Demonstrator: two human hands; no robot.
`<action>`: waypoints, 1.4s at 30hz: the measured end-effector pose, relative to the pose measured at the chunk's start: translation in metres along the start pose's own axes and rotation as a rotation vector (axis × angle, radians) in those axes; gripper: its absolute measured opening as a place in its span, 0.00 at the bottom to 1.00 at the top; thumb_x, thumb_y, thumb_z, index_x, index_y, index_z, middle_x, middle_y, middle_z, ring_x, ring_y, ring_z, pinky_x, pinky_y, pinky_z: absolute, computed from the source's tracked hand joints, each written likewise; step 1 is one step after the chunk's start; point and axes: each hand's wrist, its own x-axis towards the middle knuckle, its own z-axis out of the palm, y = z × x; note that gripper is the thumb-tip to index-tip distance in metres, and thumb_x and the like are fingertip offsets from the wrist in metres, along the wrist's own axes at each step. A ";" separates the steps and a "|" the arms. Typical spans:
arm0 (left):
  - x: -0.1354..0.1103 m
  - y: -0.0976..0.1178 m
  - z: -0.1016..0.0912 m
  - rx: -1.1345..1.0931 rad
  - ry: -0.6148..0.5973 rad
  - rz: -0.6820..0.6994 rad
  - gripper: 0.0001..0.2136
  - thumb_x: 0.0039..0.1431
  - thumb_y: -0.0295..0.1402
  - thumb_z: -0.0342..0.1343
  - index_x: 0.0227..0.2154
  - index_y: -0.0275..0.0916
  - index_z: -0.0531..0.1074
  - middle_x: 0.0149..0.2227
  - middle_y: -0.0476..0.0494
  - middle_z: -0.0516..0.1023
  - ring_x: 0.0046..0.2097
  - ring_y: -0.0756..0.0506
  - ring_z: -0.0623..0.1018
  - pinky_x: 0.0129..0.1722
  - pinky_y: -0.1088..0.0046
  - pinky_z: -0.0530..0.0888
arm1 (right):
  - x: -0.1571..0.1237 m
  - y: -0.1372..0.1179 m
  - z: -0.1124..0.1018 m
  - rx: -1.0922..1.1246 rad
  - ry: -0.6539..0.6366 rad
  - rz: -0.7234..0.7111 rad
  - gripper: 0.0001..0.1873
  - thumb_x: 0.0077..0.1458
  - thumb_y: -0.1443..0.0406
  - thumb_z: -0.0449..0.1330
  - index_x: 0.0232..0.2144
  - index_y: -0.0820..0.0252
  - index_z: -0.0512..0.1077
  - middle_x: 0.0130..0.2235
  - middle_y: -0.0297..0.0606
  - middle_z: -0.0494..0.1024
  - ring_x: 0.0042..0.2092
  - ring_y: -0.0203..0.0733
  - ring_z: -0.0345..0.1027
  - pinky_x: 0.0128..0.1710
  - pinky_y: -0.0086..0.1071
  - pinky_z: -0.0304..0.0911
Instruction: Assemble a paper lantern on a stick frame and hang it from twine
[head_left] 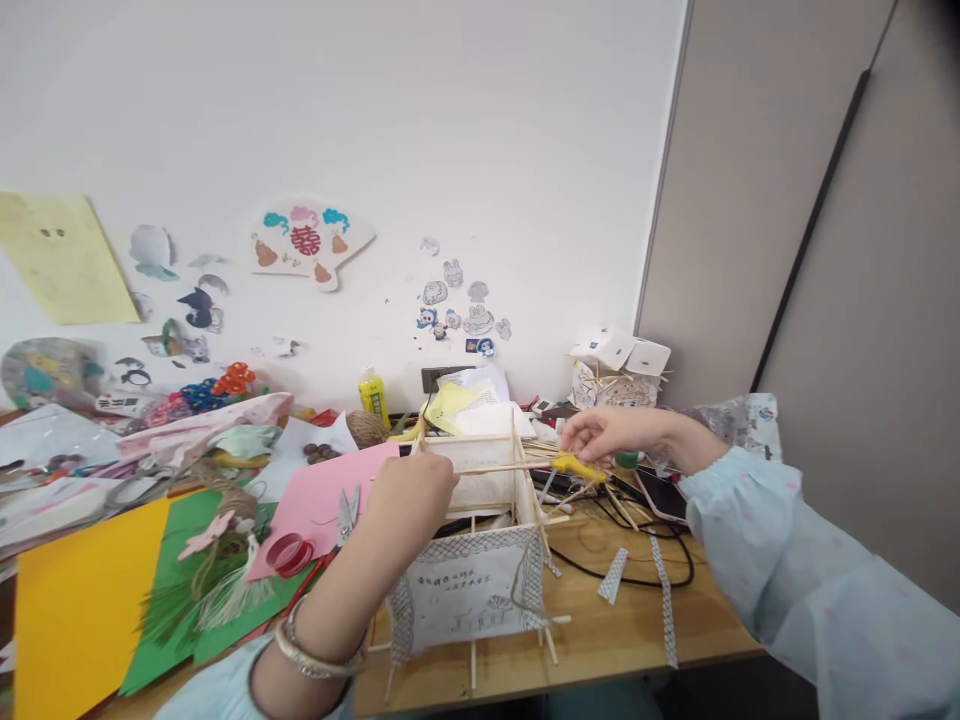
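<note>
A box-shaped frame of thin wooden sticks (514, 478) stands at the table's front, with a drawn and lettered paper panel (469, 590) on its near side. My left hand (412, 497) is closed at the frame's upper left, on a thin wooden stick (491, 468) that stretches right across the top. My right hand (611, 437) is beyond the frame's right side, its fingers curled together beside a yellow tool (579, 467) that looks like a glue gun. What those fingers pinch is hidden.
Scissors (346, 515), a red ribbon roll (289, 555) and coloured card (90, 600) lie left. A black cord (645, 585), phone (664, 492) and patterned paper strips (664, 600) lie right. A yellow bottle (373, 396) and white paper boxes (621, 350) stand behind, near the wall.
</note>
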 end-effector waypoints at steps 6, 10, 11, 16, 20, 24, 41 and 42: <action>0.000 -0.003 0.003 -0.008 0.009 0.028 0.18 0.63 0.31 0.41 0.25 0.34 0.75 0.25 0.33 0.78 0.29 0.38 0.79 0.30 0.64 0.71 | -0.019 0.010 -0.008 0.080 0.027 -0.049 0.14 0.45 0.59 0.59 0.36 0.59 0.69 0.20 0.24 0.66 0.21 0.30 0.56 0.22 0.25 0.54; 0.000 -0.004 0.004 0.000 0.006 0.034 0.18 0.62 0.30 0.42 0.25 0.34 0.75 0.25 0.34 0.78 0.30 0.38 0.80 0.31 0.64 0.71 | -0.024 0.018 0.000 -0.077 0.104 0.035 0.13 0.41 0.63 0.57 0.33 0.59 0.70 0.19 0.24 0.65 0.21 0.32 0.56 0.23 0.26 0.53; 0.000 -0.004 0.003 0.000 0.001 0.032 0.18 0.62 0.30 0.42 0.26 0.34 0.76 0.25 0.33 0.78 0.31 0.38 0.80 0.31 0.64 0.71 | -0.024 0.020 0.000 -0.122 0.107 0.061 0.12 0.39 0.66 0.58 0.31 0.59 0.71 0.19 0.26 0.67 0.22 0.32 0.58 0.23 0.26 0.54; 0.001 -0.003 -0.003 -0.014 -0.027 -0.002 0.17 0.62 0.29 0.42 0.27 0.33 0.76 0.27 0.32 0.79 0.32 0.36 0.80 0.32 0.62 0.72 | -0.020 0.041 -0.012 -0.314 0.262 0.156 0.09 0.32 0.76 0.58 0.19 0.60 0.72 0.19 0.29 0.68 0.23 0.32 0.57 0.23 0.25 0.51; 0.002 -0.003 -0.004 -0.030 -0.033 -0.026 0.18 0.63 0.32 0.42 0.27 0.32 0.76 0.29 0.31 0.79 0.34 0.37 0.80 0.34 0.63 0.72 | -0.014 0.049 -0.026 -0.297 0.395 0.188 0.06 0.37 0.75 0.58 0.17 0.61 0.68 0.17 0.29 0.65 0.20 0.29 0.55 0.22 0.25 0.52; 0.004 -0.001 -0.006 -0.068 -0.017 -0.028 0.17 0.62 0.32 0.43 0.29 0.32 0.75 0.33 0.30 0.80 0.37 0.36 0.79 0.35 0.62 0.71 | 0.000 0.026 -0.014 -0.106 0.404 0.081 0.05 0.50 0.66 0.56 0.29 0.62 0.71 0.24 0.34 0.73 0.23 0.32 0.64 0.25 0.27 0.62; 0.021 0.015 -0.004 -0.321 0.002 -0.015 0.14 0.57 0.33 0.44 0.24 0.38 0.74 0.30 0.42 0.79 0.31 0.45 0.75 0.29 0.73 0.63 | 0.128 -0.084 0.038 0.063 0.487 0.032 0.13 0.62 0.60 0.55 0.44 0.63 0.69 0.43 0.40 0.74 0.39 0.38 0.71 0.39 0.36 0.69; 0.020 0.014 -0.004 -0.314 -0.005 -0.009 0.14 0.57 0.33 0.44 0.23 0.38 0.73 0.29 0.43 0.79 0.30 0.46 0.75 0.28 0.73 0.63 | 0.134 -0.087 0.036 0.030 0.480 0.079 0.14 0.61 0.60 0.57 0.45 0.63 0.69 0.45 0.40 0.73 0.41 0.39 0.70 0.40 0.37 0.69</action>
